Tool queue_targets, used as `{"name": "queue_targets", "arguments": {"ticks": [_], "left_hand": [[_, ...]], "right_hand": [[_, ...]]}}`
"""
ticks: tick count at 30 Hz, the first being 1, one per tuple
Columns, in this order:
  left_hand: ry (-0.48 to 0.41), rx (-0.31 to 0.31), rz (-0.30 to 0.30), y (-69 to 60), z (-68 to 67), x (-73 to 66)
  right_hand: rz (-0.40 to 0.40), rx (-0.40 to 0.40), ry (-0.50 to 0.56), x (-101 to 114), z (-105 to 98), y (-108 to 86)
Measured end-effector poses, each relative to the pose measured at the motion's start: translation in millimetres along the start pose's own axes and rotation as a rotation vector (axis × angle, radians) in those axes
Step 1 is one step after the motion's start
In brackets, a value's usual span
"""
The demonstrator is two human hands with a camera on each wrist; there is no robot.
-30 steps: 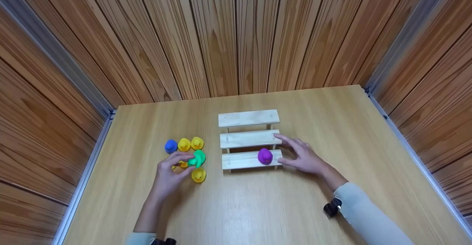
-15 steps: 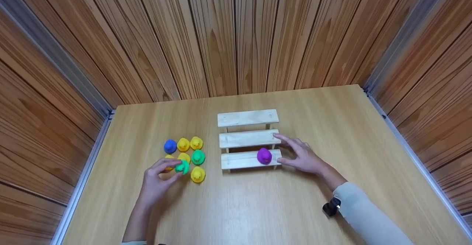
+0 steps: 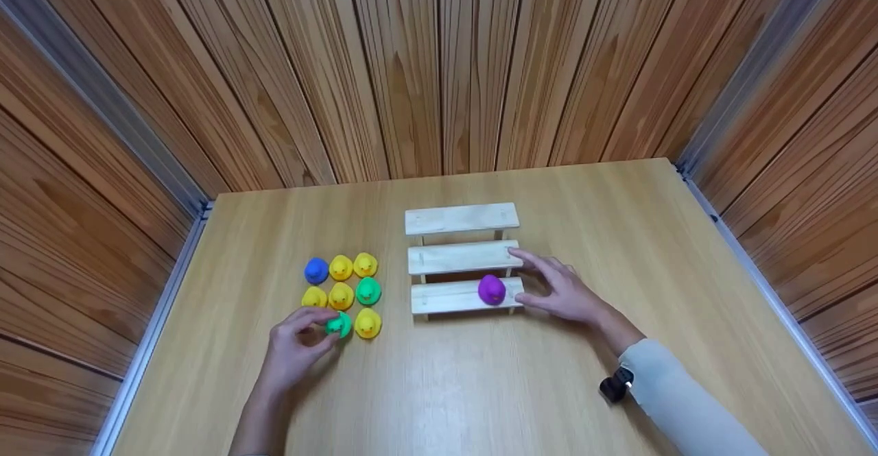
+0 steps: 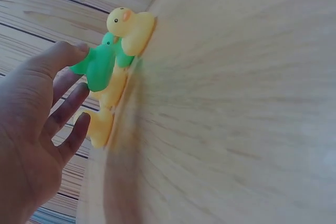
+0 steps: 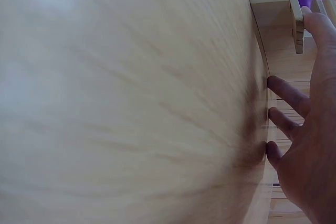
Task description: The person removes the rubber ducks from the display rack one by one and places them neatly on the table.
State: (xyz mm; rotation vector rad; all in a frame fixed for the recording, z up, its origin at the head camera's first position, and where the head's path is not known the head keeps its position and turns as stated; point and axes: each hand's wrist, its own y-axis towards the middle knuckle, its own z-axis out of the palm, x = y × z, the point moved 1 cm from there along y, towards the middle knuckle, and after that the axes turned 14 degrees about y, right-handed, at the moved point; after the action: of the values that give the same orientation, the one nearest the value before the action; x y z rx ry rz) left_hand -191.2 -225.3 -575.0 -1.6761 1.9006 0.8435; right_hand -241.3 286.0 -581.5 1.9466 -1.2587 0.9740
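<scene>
My left hand (image 3: 295, 346) pinches a green rubber duck (image 3: 339, 324) between thumb and fingers at the front of a duck group. In the left wrist view this green duck (image 4: 100, 67) looks tilted; whether it touches the table is unclear. Just right of it sits a yellow duck (image 3: 368, 324). Behind are a second green duck (image 3: 368, 291), a blue duck (image 3: 316, 271) and several yellow ones (image 3: 341, 296). My right hand (image 3: 566, 291) touches the right end of a three-step wooden stand (image 3: 463, 258), index finger at the middle step, thumb at the lowest.
A purple duck (image 3: 492, 290) sits on the stand's lowest step, near my right thumb (image 5: 315, 22). The light wooden table (image 3: 439, 387) is bounded by plank walls (image 3: 411, 65) at the back and sides.
My left hand has carried the green duck left and toward me, from above the other green duck down to the front row. The right hand has stayed at the stand.
</scene>
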Motion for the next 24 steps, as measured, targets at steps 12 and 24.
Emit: {"name": "queue_targets", "arguments": {"ticks": [12,24], "left_hand": [[-0.024,0.089,-0.077,-1.2,3.5,3.6],[0.023,0.127,-0.125,-0.2,5.3,5.0]], "right_hand": [[-0.007,-0.001,-0.008,-0.5,-0.4,-0.2],[-0.001,0.002,-0.001,-1.4,0.3,0.1]]}}
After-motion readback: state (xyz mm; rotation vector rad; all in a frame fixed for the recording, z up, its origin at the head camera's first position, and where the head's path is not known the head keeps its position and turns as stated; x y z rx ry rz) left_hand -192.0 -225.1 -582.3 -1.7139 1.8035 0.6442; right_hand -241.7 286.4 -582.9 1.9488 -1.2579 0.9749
